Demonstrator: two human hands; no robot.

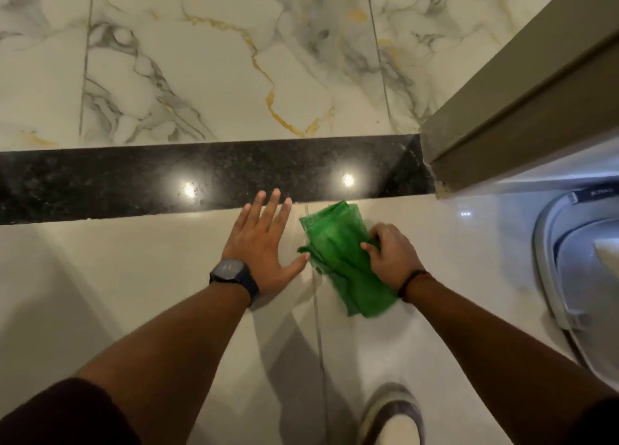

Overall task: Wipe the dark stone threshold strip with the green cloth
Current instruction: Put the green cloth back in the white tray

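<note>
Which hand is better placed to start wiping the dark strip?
Right hand: it already grips the green cloth just short of the dark strip. The left hand lies flat and empty on the floor.

What we cannot make out

The strip (214,176) runs off the left edge of the frame, and its right end disappears behind the door frame (522,109), itself cut by the top and right edges. We lose part of the cloth (338,253) under the right hand (392,257); its lower end is blurred. The shoe (392,418) is cut off at the bottom, the grey bin (569,260) at the right, its label too small to read.
</note>
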